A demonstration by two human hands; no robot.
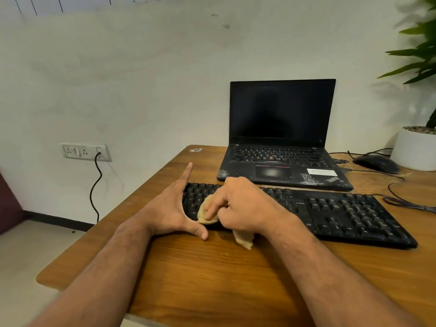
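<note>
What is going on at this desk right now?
A person is wiping a black keyboard with a tan cloth. The right hand grips the cloth and presses it on the keys at the keyboard's left end, while the left hand, fingers straight, braces that end. An open laptop with a dark screen stands behind on the wooden table.

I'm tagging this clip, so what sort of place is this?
Probably an office or home desk: an open laptop, a keyboard being wiped with a cloth, and a mouse sit on a wooden table by a plant.
</note>
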